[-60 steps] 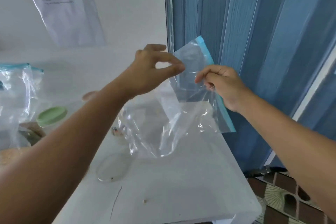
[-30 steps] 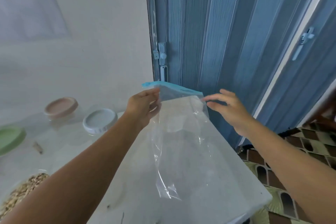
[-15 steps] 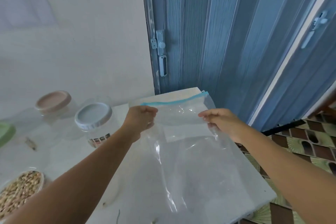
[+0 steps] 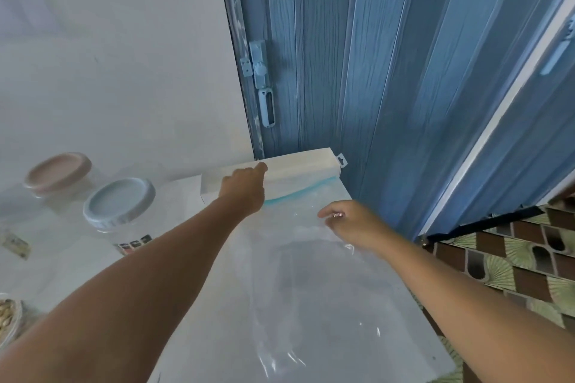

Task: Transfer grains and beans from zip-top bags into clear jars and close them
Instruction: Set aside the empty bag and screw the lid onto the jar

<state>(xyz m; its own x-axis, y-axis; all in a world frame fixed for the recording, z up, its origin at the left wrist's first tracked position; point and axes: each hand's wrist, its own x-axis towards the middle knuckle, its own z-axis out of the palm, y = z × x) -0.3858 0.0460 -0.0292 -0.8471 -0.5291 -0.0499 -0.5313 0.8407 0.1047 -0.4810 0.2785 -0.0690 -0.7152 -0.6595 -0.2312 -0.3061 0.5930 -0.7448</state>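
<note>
An empty clear zip-top bag (image 4: 311,274) with a blue zip strip lies flat on the white table (image 4: 193,305), its zip end towards the far edge. My left hand (image 4: 245,186) is on the bag's far left corner with fingers curled under, gripping that corner; its thumb touches a white box (image 4: 295,165). My right hand (image 4: 351,224) rests loosely on the bag's right side, fingers relaxed. A clear jar with a grey-blue lid (image 4: 119,202) and one with a pink lid (image 4: 57,169) stand at the left. An open jar of beans (image 4: 7,315) shows at the lower left edge.
The white box lies along the table's far edge against a blue folding door (image 4: 389,87). The table's right edge drops to a patterned tile floor (image 4: 513,264). A white wall (image 4: 124,71) stands behind the jars.
Both hands lowered the empty bag from the air onto the table and spread it flat. My right hand let go of its corner. The view swung right and down.
</note>
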